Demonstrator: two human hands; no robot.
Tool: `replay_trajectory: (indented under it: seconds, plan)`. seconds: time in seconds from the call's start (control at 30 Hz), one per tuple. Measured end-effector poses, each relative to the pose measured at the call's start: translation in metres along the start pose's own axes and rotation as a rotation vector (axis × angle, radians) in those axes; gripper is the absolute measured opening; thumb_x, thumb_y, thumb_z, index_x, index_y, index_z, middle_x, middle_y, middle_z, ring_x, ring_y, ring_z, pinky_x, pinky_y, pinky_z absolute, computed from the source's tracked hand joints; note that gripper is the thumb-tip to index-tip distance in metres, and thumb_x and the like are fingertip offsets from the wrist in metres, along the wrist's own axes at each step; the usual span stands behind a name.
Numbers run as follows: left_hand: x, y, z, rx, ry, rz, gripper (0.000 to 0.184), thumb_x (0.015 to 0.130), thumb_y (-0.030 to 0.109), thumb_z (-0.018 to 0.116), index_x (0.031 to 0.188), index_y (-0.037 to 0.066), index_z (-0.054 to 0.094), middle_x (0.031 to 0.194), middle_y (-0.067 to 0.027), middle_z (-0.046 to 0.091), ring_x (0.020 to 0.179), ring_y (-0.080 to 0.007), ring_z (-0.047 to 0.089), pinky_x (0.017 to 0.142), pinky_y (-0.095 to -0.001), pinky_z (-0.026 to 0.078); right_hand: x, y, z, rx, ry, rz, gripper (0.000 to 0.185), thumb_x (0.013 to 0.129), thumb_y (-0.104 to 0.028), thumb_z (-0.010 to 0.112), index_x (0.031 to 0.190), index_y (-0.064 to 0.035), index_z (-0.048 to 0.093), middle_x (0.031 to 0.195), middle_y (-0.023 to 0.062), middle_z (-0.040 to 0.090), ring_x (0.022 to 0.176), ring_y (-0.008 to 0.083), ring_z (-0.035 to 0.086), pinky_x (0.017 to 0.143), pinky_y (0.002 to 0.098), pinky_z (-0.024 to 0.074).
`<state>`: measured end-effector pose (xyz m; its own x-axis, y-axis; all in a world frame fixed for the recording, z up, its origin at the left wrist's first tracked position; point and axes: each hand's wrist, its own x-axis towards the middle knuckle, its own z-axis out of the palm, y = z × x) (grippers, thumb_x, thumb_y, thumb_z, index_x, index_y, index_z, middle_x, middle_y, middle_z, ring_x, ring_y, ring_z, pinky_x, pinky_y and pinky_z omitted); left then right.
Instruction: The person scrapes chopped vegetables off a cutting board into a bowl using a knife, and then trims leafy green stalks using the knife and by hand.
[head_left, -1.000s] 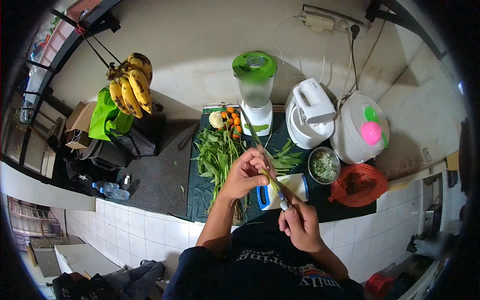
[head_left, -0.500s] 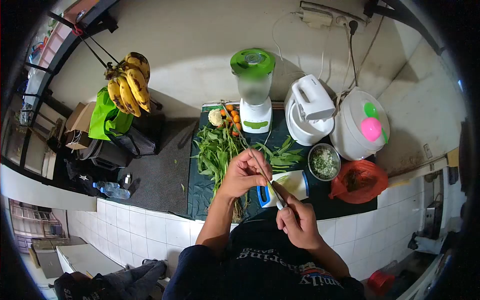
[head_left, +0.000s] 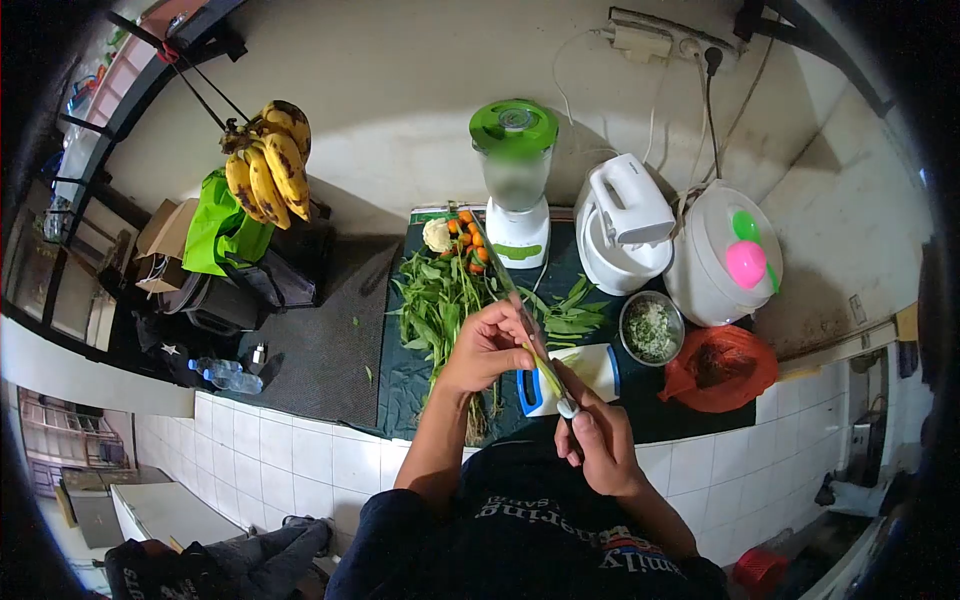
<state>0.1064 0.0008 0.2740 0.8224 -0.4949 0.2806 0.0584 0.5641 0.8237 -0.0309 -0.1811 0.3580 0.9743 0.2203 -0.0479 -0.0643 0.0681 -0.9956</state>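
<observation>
My left hand is closed in a pinch on a slender green stalk, above the near end of the worktop. My right hand is wrapped round the dark handle of a knife, whose long thin blade points up and away past my left fingers. Stalk and blade lie close together; I cannot tell whether the edge cuts into it. Beneath the hands is a white cutting board with a blue edge. A bunch of leafy greens lies to the left, and loose leaves lie behind the board.
Right of the board stand a metal bowl of chopped greens and a red plastic bag. Behind are a blender, a white mixer, a large white container, orange vegetables and cauliflower. Bananas hang left.
The knife has turned slightly, showing more of its blade, and more of the green stalk is visible between my hands. Both hands stay nearly in place; the whole view has shifted slightly.
</observation>
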Motion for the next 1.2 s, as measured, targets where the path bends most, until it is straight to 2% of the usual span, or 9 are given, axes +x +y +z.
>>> replay_trajectory:
  seconds: [0.23,0.3,0.33,0.4,0.53,0.63,0.7,0.8,1.2]
  plan:
    - [-0.002,0.002,-0.003,-0.052,-0.076,0.043,0.043,0.075,0.001,0.085,0.107,0.003,0.057,0.082,-0.0066,0.069,0.076,-0.0159,0.069,0.073,-0.0292,0.054,0.001,0.003,0.001,-0.098,-0.023,-0.079,0.049,0.104,-0.022,0.047,0.146,0.0035,0.045,0.063,0.0032,0.054,0.054,0.0099,0.051,0.052,0.0271,0.0398]
    - [-0.002,0.0,-0.003,-0.065,-0.088,0.031,0.044,0.074,0.001,0.086,0.107,0.003,0.057,0.081,-0.0064,0.069,0.075,-0.016,0.068,0.073,-0.0294,0.054,0.002,0.005,0.0,-0.165,-0.021,-0.092,0.036,0.103,-0.018,0.05,0.129,0.007,0.056,0.062,0.0039,0.054,0.054,0.0112,0.052,0.052,0.0284,0.0405]
    - [-0.002,-0.001,-0.003,-0.063,-0.088,0.046,0.044,0.074,0.0,0.086,0.107,0.003,0.057,0.082,-0.0064,0.068,0.076,-0.0158,0.068,0.073,-0.0292,0.054,0.002,0.007,-0.001,-0.165,-0.02,-0.092,0.036,0.103,-0.018,0.05,0.129,0.007,0.056,0.062,0.0039,0.054,0.054,0.0112,0.052,0.052,0.0284,0.0405]
    - [-0.001,-0.001,-0.001,-0.059,-0.088,0.059,0.044,0.074,0.0,0.086,0.107,0.003,0.058,0.083,-0.0064,0.068,0.077,-0.0156,0.068,0.073,-0.0291,0.054,0.002,0.013,-0.003,-0.175,-0.037,-0.098,0.025,0.103,-0.016,0.05,0.111,0.0068,0.058,0.063,0.004,0.054,0.054,0.0115,0.052,0.053,0.0282,0.0405]
    - [0.002,0.003,0.008,-0.108,-0.008,0.014,0.042,0.074,0.001,0.086,0.105,0.003,0.058,0.087,-0.0077,0.067,0.081,-0.0166,0.067,0.073,-0.0295,0.055,0.003,0.01,-0.002,-0.159,-0.016,-0.094,0.022,0.103,-0.016,0.05,0.1,0.005,0.056,0.063,0.0039,0.054,0.054,0.0117,0.052,0.053,0.028,0.0403]
    - [0.001,0.0,0.005,-0.174,-0.006,0.007,0.039,0.074,0.002,0.086,0.102,0.003,0.058,0.087,-0.0084,0.066,0.082,-0.0177,0.067,0.074,-0.0304,0.055,0.003,0.01,-0.002,-0.141,-0.011,-0.098,0.029,0.104,-0.018,0.049,0.118,0.0052,0.059,0.063,0.0028,0.053,0.053,0.0104,0.05,0.052,0.0266,0.0395]
    - [0.0,-0.005,-0.001,-0.223,-0.03,0.023,0.038,0.074,0.002,0.086,0.101,0.003,0.059,0.087,-0.0085,0.066,0.082,-0.0184,0.068,0.074,-0.0311,0.056,0.004,0.003,-0.001,-0.072,-0.016,-0.032,0.042,0.105,-0.02,0.046,0.141,0.0012,0.052,0.063,0.0017,0.053,0.052,0.0088,0.048,0.051,0.025,0.0387]
    - [-0.001,-0.007,-0.006,-0.194,-0.042,0.05,0.036,0.075,0.001,0.086,0.098,0.003,0.059,0.087,-0.0088,0.067,0.081,-0.0187,0.068,0.072,-0.0321,0.057,0.003,0.013,-0.004,-0.084,-0.068,-0.081,0.05,0.106,-0.022,0.044,0.153,-0.0051,0.039,0.063,0.001,0.053,0.052,0.0076,0.047,0.05,0.0239,0.038]
    - [-0.003,0.001,-0.003,-0.108,-0.045,-0.021,0.031,0.066,0.002,0.091,0.086,0.001,0.068,0.083,-0.0111,0.071,0.076,-0.0191,0.069,0.067,-0.031,0.055,0.005,0.016,-0.005,-0.066,-0.118,-0.067,0.05,0.107,-0.026,0.042,0.152,-0.0058,0.041,0.063,0.0018,0.054,0.051,0.008,0.048,0.049,0.0249,0.0396]
